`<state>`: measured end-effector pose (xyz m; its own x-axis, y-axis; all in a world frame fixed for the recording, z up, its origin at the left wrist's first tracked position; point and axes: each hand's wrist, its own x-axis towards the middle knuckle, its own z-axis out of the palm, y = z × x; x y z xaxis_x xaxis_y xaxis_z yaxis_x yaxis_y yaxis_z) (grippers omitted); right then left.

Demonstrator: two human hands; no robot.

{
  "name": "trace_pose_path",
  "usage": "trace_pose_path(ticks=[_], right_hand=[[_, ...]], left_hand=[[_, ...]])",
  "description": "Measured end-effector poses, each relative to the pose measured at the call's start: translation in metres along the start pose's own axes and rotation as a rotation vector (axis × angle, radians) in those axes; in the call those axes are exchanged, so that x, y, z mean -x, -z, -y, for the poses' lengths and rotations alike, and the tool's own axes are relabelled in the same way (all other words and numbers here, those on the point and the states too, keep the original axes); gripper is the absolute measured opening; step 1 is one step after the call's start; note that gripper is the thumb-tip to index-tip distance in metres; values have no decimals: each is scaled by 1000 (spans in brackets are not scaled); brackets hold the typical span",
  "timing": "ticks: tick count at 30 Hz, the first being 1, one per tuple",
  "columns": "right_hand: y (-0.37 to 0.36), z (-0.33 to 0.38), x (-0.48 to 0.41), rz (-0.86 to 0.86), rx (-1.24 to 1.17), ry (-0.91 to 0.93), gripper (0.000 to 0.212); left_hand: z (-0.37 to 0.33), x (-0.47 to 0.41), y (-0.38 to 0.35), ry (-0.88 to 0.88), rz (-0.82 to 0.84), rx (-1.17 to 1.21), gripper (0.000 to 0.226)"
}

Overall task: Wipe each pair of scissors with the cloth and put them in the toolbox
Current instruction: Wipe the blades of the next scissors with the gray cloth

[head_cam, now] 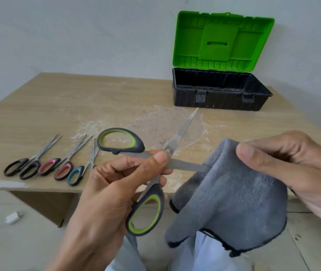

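My left hand (116, 184) pinches the opened green-handled scissors (183, 166) at the pivot; my right hand (292, 163) grips the soft grey cloth (234, 202) over one blade tip. Stiff, sharp steel, I judge: safest held by the handles. The toolbox (222, 100) stands open beyond both hands.

Table (77, 106): we see a light wood-grain top with whitish scuffed patches.
Far right: the toolbox (220, 98), black base, green lid standing open.
Near left edge: black-handled scissors (34, 158), pink-handled scissors (71, 155) and blue-handled scissors (89, 163) side by side, blades pointing away from us.
Floor (19, 247): we see a white plug (14, 218) with its cable.
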<state>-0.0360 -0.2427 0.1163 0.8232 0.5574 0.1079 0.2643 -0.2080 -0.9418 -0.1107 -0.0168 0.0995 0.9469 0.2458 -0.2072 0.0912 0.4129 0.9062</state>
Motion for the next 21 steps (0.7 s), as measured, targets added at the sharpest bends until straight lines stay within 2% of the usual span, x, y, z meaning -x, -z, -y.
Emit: trace_pose_path(ticks=[3, 5, 8, 11, 14, 16, 21], right_hand=[[-8, 0, -3, 36, 110, -15, 40], [-21, 2, -6, 78, 145, 23, 31], [-31, 0, -9, 79, 238, 36, 31], [-31, -6, -9, -14, 244, 11, 37], [-37, -13, -6, -177, 396, 195, 24], [-38, -18, -2, -184, 449, 252, 19], [-37, -27, -1, -250, 371, 239, 23]], left_hand=[[5, 2, -9, -85, 5, -49, 19], [8, 3, -14, -96, 26, -56, 20], [9, -1, -9, -50, 22, -17, 20], [10, -3, -5, 38, 18, 40, 23], [12, -6, -6, 77, -28, 94, 19], [11, -7, -6, 66, -54, 118, 16], [14, -9, -5, -4, -59, 92, 15]])
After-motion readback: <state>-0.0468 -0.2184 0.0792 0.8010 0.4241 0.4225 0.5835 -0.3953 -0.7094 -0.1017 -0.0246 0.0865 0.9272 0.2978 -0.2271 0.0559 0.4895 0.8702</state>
